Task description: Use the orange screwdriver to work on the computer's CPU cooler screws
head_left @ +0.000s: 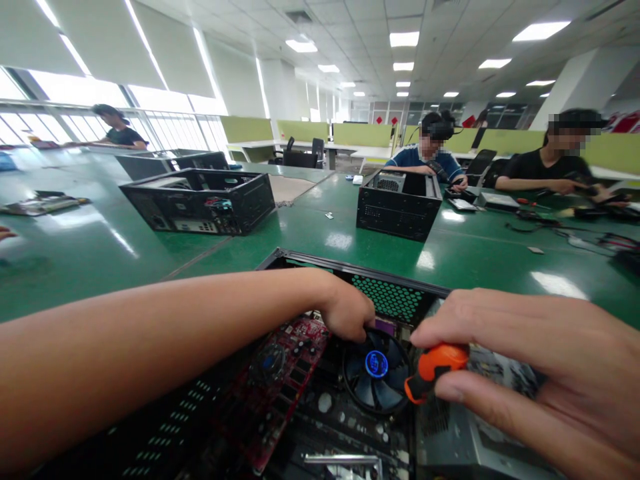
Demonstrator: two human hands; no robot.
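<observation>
An open black computer case [293, 255] lies in front of me with its inside showing. A red graphics card [297, 373] and a round black cooling fan [386, 395] with a blue hub are inside it. My left hand [350, 311] reaches in with curled fingers at the fan's upper edge; its fingertips are hidden. Between thumb and fingers, my right hand [540, 360] grips the orange and black handle of a screwdriver [443, 367], just right of the fan. The tool's shaft cannot be seen. A grey metal power supply [463, 433] sits under that hand.
On the green table [305, 230] stand more black cases, one at left [200, 200] and one ahead [400, 203]. Loose cables [565, 230] lie at right. Two people [430, 153] work across the table and another [120, 130] sits far left.
</observation>
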